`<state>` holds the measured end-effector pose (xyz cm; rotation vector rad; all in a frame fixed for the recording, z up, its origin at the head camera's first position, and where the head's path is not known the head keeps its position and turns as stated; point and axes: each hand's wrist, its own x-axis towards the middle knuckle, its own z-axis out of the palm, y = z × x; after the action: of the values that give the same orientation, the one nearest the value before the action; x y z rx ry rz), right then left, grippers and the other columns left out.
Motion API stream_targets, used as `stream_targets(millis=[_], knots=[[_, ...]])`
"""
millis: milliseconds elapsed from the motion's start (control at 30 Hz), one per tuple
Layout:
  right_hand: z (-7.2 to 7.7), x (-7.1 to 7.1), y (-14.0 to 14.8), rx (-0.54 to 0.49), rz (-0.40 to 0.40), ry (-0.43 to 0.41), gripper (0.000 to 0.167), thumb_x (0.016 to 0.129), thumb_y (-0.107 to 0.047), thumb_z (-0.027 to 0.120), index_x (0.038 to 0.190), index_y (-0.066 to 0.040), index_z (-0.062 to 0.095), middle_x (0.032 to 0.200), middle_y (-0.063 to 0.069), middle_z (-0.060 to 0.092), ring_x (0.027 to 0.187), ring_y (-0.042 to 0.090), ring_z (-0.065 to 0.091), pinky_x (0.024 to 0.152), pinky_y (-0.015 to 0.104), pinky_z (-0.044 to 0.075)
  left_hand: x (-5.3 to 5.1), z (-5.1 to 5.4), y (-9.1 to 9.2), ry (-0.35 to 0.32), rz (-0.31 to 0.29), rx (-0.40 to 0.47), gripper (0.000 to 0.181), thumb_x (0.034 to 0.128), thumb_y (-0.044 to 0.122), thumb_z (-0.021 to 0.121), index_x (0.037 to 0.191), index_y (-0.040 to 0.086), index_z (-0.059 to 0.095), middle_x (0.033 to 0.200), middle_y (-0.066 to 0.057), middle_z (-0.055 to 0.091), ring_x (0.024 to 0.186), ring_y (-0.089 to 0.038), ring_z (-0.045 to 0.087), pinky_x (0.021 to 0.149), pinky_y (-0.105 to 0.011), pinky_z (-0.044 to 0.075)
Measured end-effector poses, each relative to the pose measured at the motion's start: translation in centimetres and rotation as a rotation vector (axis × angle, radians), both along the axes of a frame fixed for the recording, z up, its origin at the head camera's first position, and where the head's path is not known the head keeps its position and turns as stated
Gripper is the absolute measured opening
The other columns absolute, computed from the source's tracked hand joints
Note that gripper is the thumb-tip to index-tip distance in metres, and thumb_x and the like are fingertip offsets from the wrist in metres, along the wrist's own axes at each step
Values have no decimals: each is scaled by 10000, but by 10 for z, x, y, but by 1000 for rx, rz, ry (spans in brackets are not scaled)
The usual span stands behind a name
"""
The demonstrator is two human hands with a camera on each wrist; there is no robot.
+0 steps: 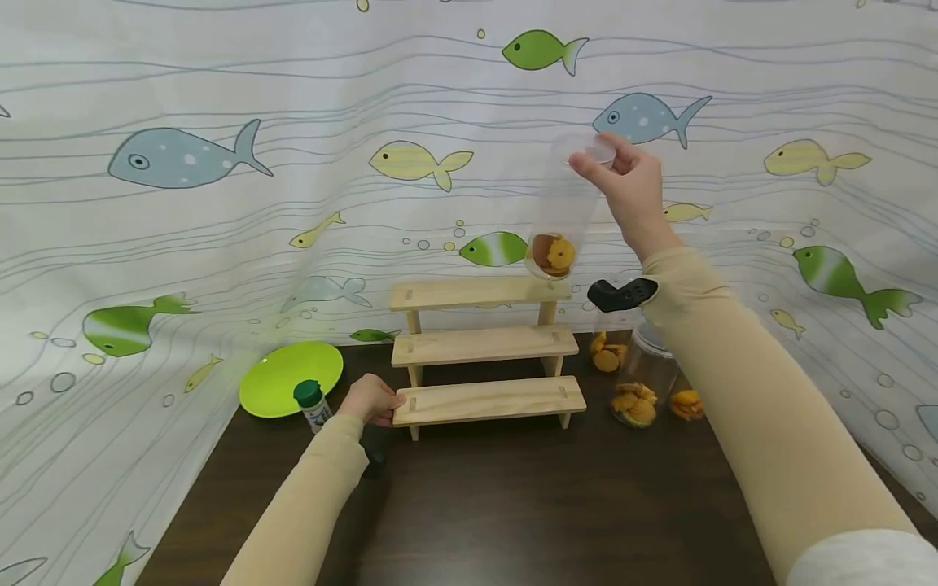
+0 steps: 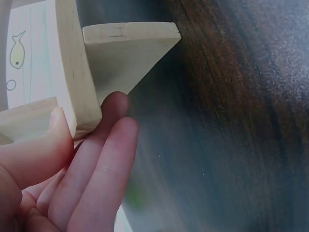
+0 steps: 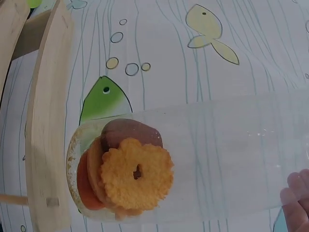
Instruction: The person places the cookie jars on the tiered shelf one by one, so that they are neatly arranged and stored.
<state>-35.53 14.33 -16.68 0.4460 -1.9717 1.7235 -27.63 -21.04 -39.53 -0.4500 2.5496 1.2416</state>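
My right hand (image 1: 632,183) grips the top of a tall clear jar (image 1: 567,195), which tilts with its base by the right end of the wooden rack's (image 1: 479,291) top shelf. Several cookies (image 3: 137,171) lie in the jar's bottom; in the right wrist view the base is beside the shelf (image 3: 46,121), and whether they touch I cannot tell. My left hand (image 1: 370,400) pinches the left end of the lowest shelf (image 1: 487,400); in the left wrist view the thumb is on one side of the wood (image 2: 77,72) and the fingers (image 2: 108,164) are beneath.
Jars with cookies (image 1: 636,404) stand right of the rack, partly behind my right arm. A green plate (image 1: 282,391) leans on the fish-patterned cloth at the left, with a green-capped bottle (image 1: 313,407) before it. Dark wooden table (image 1: 513,496) extends in front.
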Motion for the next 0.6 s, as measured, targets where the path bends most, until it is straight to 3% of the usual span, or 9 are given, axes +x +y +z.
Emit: stream_targets(millis=[133, 333, 600], knots=[[-5, -7, -17, 39, 8, 1, 687, 774, -335, 775, 1361, -93, 513, 881, -63, 646, 828, 78, 544, 827, 193, 451, 2, -3, 2, 8, 13, 7, 285, 870, 76, 681, 1034, -146, 611, 831, -212, 660, 622, -192, 641, 710, -416, 593], [-12, -18, -44, 10, 68, -25, 695, 769, -335, 782, 1364, -101, 511, 1019, -10, 662, 890, 87, 566, 874, 204, 466, 2, -1, 5, 18, 23, -7, 279, 864, 74, 686, 1026, -143, 620, 811, -194, 653, 617, -198, 645, 694, -408, 594], [-17, -27, -79, 43, 99, -30, 695, 772, -370, 777, 1368, -129, 511, 867, -60, 626, 752, 85, 507, 742, 181, 439, 1, 2, 5, 21, 30, -23, 250, 854, 53, 692, 989, -144, 620, 799, -201, 657, 631, -220, 662, 684, -413, 595]])
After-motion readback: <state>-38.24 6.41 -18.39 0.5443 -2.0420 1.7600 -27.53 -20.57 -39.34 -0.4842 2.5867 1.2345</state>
